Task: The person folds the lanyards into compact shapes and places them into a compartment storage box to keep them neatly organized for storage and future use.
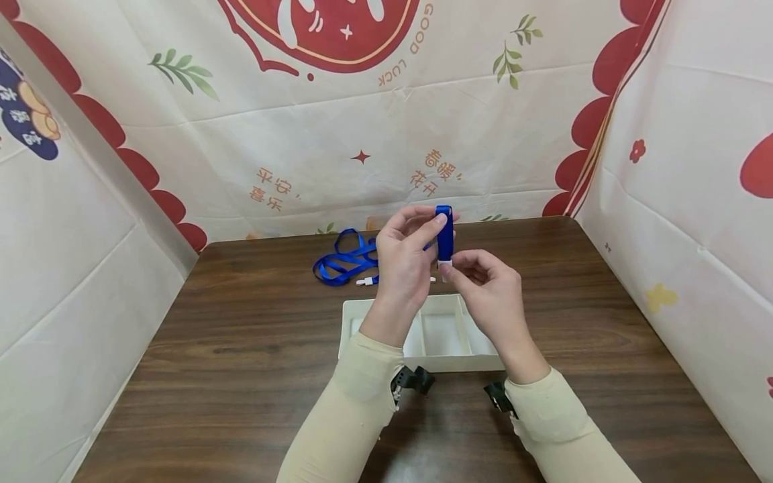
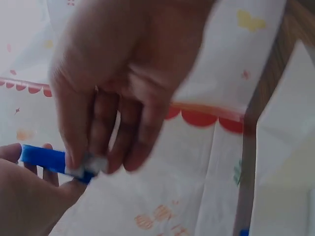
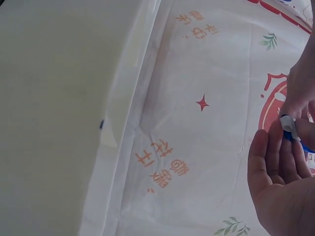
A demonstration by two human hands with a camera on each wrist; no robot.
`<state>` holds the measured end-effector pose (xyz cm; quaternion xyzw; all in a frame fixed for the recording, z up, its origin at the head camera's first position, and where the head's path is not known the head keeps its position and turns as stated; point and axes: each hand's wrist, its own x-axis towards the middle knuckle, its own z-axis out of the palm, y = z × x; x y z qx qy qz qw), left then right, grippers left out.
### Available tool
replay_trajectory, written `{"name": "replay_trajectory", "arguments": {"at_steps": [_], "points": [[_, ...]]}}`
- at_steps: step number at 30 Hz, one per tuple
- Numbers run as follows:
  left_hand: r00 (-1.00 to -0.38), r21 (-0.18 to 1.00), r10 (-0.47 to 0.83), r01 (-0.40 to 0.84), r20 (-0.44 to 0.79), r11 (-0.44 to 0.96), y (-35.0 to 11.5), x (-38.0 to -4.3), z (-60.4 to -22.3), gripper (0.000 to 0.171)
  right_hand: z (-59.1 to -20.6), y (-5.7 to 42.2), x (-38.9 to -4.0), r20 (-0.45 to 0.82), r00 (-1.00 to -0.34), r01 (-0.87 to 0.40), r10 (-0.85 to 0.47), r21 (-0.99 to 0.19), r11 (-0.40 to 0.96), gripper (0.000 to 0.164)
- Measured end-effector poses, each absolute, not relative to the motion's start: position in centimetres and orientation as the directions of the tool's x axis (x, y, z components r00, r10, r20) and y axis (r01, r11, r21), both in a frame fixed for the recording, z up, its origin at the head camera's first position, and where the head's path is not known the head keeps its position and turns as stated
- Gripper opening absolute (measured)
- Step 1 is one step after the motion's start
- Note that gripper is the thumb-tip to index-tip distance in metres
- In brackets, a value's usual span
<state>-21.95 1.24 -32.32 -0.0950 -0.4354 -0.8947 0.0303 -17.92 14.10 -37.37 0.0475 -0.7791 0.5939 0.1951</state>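
My left hand (image 1: 403,261) holds a folded blue lanyard (image 1: 445,238) upright above the far side of the table, its thumb pressed on the ribbon near the top. At the ribbon's lower end is a white plastic clip (image 1: 445,263), which my right hand (image 1: 496,295) pinches between thumb and fingers. The left wrist view shows the blue ribbon (image 2: 44,157) running between both hands. In the right wrist view the white clip (image 3: 288,124) sits at the fingertips, and most of the ribbon is hidden.
Behind my left hand, more blue lanyard ribbon (image 1: 338,265) lies looped on the table, with a white clip end (image 1: 365,282). Below the hands stands a white divided tray (image 1: 441,364). Printed cloth walls (image 1: 362,134) surround the brown table (image 1: 241,376).
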Motion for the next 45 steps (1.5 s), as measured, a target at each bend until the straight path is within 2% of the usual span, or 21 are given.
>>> {"name": "replay_trajectory", "arguments": {"at_steps": [2, 4, 8, 10, 12, 17, 22, 24, 30, 36, 38, 40, 43, 45], "points": [[-0.97, 0.811, -0.02, 0.213, 0.241, -0.545, 1.2, -21.9, -32.3, 0.016, -37.4, 14.0, -17.8, 0.402, -0.901, -0.344, 0.162, -0.89, 0.298, 0.024], [-0.951, 0.859, -0.072, 0.302, 0.299, -0.414, 1.1, -21.8, -32.2, 0.009, -37.4, 13.9, -17.7, 0.469, -0.87, -0.401, 0.153, -0.852, 0.337, 0.027], [-0.881, 0.884, -0.126, 0.464, 0.455, -0.052, 1.1, -21.6, -32.2, 0.019, -37.7, 13.5, -17.6, 0.618, -0.779, -0.515, 0.102, -0.725, 0.458, 0.027], [-0.834, 0.845, -0.14, 0.524, 0.534, 0.105, 1.1, -21.5, -32.1, 0.02, -37.8, 13.3, -17.6, 0.656, -0.75, -0.541, 0.09, -0.685, 0.488, 0.027], [-0.794, 0.805, -0.15, 0.559, 0.589, 0.2, 1.1, -21.4, -32.1, 0.019, -37.8, 13.2, -17.6, 0.667, -0.74, -0.55, 0.09, -0.676, 0.491, 0.027], [-0.701, 0.69, -0.145, 0.604, 0.698, 0.398, 0.9, -21.5, -32.0, 0.016, -37.8, 13.2, -17.5, 0.646, -0.758, -0.535, 0.092, -0.696, 0.478, 0.027], [-0.59, 0.51, -0.07, 0.625, 0.804, 0.591, 0.5, -21.6, -31.8, 0.015, -37.7, 13.2, -17.4, 0.622, -0.779, -0.518, 0.082, -0.711, 0.475, 0.023], [-0.576, 0.472, -0.046, 0.618, 0.816, 0.629, 0.4, -21.6, -31.7, 0.015, -37.6, 13.2, -17.3, 0.62, -0.78, -0.513, 0.084, -0.711, 0.48, 0.023], [-0.656, 0.549, -0.048, 0.587, 0.753, 0.594, 0.1, -21.4, -31.3, 0.014, -37.6, 13.1, -17.2, 0.612, -0.785, -0.508, 0.092, -0.723, 0.468, 0.023], [-0.665, 0.577, -0.072, 0.584, 0.743, 0.57, -0.2, -21.5, -30.7, 0.011, -37.6, 13.1, -17.2, 0.578, -0.811, -0.48, 0.097, -0.75, 0.456, 0.023], [-0.715, 0.649, -0.081, 0.574, 0.694, 0.5, -0.3, -21.5, -30.4, 0.015, -37.5, 13.1, -17.2, 0.543, -0.834, -0.459, 0.1, -0.782, 0.421, 0.021], [-0.799, 0.763, -0.09, 0.525, 0.594, 0.378, -0.5, -21.5, -30.2, 0.023, -37.2, 13.1, -17.0, 0.492, -0.864, -0.427, 0.107, -0.828, 0.363, 0.021], [-0.916, 0.914, -0.08, 0.378, 0.392, 0.151, -0.8, -21.6, -30.1, 0.033, -36.8, 13.2, -16.9, 0.409, -0.903, -0.366, 0.131, -0.893, 0.262, 0.022], [-0.961, 0.962, -0.05, 0.269, 0.271, 0.043, -1.1, -21.7, -30.1, 0.035, -36.5, 13.3, -16.8, 0.376, -0.916, -0.339, 0.142, -0.913, 0.228, 0.023]]}}
